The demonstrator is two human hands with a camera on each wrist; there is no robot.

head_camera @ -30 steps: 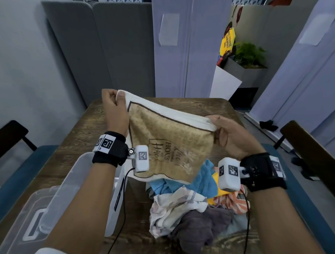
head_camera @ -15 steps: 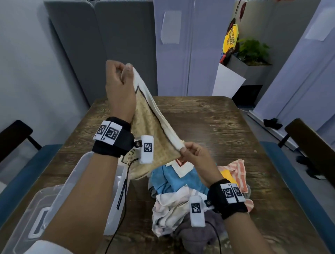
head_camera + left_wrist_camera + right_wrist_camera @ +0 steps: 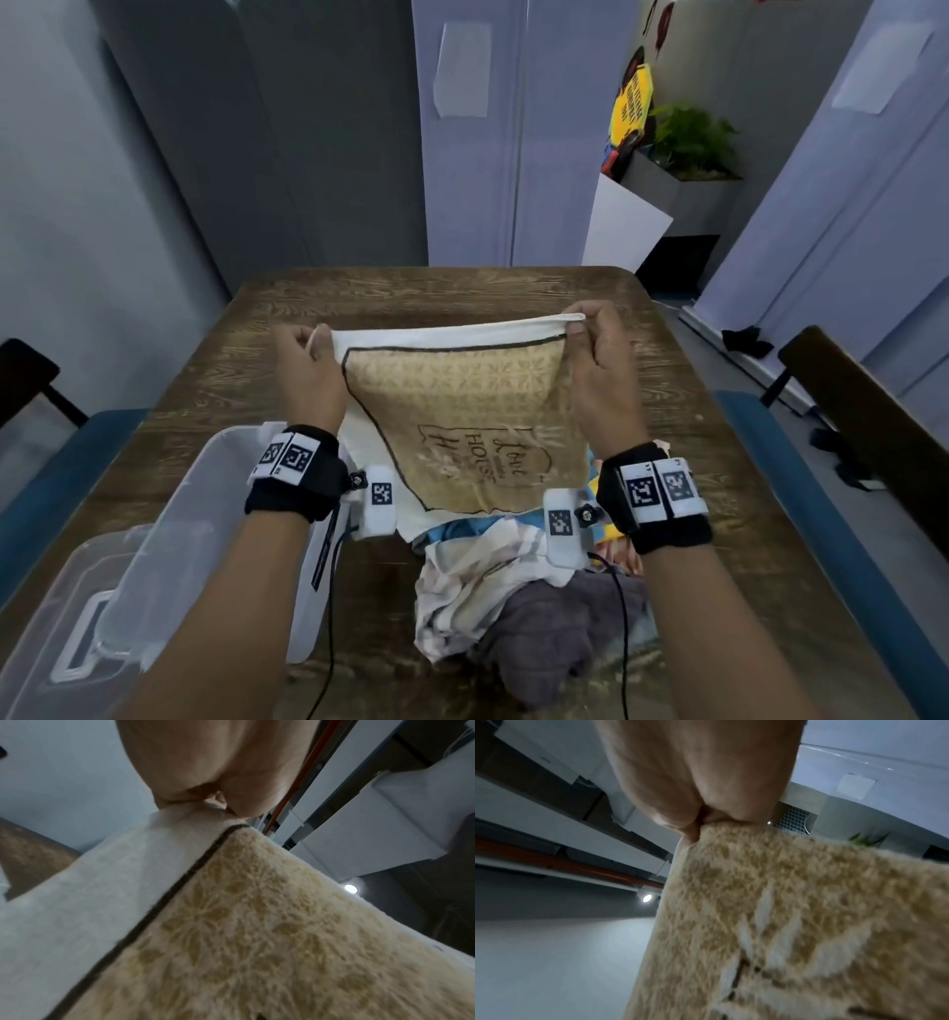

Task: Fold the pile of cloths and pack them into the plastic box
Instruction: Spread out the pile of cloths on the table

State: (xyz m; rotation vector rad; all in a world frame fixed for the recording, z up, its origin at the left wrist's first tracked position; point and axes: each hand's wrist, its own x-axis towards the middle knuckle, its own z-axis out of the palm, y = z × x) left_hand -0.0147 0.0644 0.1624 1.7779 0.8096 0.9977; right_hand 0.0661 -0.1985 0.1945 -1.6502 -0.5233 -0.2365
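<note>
One worktop [image 3: 436, 293]. Two hands, a left hand [image 3: 308, 380] and a right hand [image 3: 601, 380]. One beige cloth [image 3: 462, 411] between them. One heap of cloths [image 3: 513, 591] on the near side, where at least three show: one blue cloth [image 3: 462, 525], one pale checked cloth [image 3: 477, 575] and one grey cloth [image 3: 544, 632]. The full number cannot be told. One plastic box [image 3: 169, 514] near left. Two chairs, a left chair [image 3: 25, 370] and a right chair [image 3: 847, 401]. One potted plant [image 3: 688, 136] far right.

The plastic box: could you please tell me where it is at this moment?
In the head view, the plastic box sits on the table's near left, partly under the left forearm, left of the pile of cloths and the held towel.
</note>
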